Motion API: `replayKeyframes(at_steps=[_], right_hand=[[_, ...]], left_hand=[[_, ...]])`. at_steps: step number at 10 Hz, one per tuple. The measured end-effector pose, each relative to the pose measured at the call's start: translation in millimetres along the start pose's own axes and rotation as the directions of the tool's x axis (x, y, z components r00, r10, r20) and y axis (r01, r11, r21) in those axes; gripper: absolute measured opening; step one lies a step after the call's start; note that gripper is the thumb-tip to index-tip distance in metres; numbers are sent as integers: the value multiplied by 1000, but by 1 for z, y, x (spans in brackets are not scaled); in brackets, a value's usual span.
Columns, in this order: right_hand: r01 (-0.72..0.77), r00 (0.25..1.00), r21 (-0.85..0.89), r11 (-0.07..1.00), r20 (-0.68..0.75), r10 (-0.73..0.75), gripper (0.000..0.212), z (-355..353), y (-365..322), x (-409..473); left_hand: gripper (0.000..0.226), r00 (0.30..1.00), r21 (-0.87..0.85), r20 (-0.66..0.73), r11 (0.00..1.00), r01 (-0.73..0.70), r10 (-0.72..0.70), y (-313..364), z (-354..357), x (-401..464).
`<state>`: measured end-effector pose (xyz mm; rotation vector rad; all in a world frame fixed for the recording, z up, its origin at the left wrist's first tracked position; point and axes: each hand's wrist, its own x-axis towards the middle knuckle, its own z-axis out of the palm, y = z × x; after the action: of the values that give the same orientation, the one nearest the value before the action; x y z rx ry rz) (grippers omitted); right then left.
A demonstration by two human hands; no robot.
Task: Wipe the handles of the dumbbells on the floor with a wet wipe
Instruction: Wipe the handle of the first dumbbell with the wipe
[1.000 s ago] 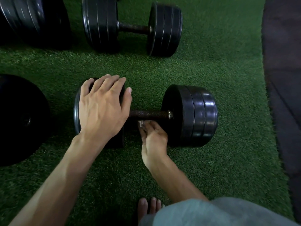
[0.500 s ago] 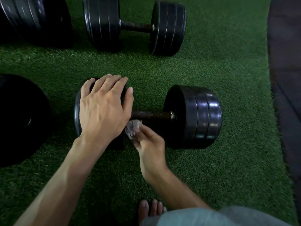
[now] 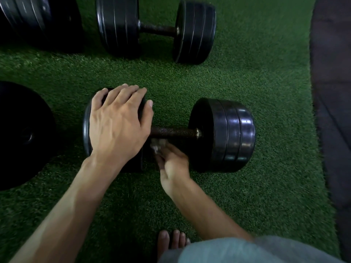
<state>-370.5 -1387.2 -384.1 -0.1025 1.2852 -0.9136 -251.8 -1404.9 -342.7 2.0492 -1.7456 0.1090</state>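
Head view: A black dumbbell (image 3: 222,135) is lying on its side on green artificial turf (image 3: 266,111), its knurled handle (image 3: 173,132) running left to right between two stacks of round plates. The left-hand plate stack (image 3: 85,130) is being covered by the left hand (image 3: 117,126), laid flat on top with fingers straight and spread and the thumb reaching toward the handle; nothing is being gripped by it. A crumpled wet wipe (image 3: 158,144) is being pinched in the fingertips of the right hand (image 3: 172,162) and held against the near underside of the handle, close to the left plate stack. The right hand's grip is curled tight around the wipe, with the palm turned partly upward; whether the fingers themselves are touching the bar cannot be told.

A second dumbbell (image 3: 157,29) is lying farther away on the turf, parallel to the first. More black weight plates are being cut off by the frame at the upper left (image 3: 38,21) and at the left edge (image 3: 22,133). A dark rubber mat (image 3: 332,92) is bordering the turf on the right. Bare toes (image 3: 171,242) and a grey garment (image 3: 237,251) are showing at the bottom edge.
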Motion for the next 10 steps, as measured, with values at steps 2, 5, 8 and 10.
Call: replayKeyframes(at_steps=[2, 5, 8, 10], right_hand=[[48, 994, -91, 995, 103, -38, 30, -3, -4, -13], [75, 992, 269, 960, -115, -45, 19, -11, -17, 1], [163, 977, 336, 928, -189, -103, 26, -6, -14, 0], [150, 977, 343, 927, -194, -87, 26, -15, -12, -18]], left_hand=[[47, 1000, -1, 0, 1000, 4, -4, 0, 0, 1], [47, 1000, -2, 0, 1000, 1, -1, 0, 0, 1], [48, 1000, -3, 2, 1000, -2, 2, 0, 0, 1], [46, 1000, -7, -3, 1000, -1, 1, -1, 0, 0]])
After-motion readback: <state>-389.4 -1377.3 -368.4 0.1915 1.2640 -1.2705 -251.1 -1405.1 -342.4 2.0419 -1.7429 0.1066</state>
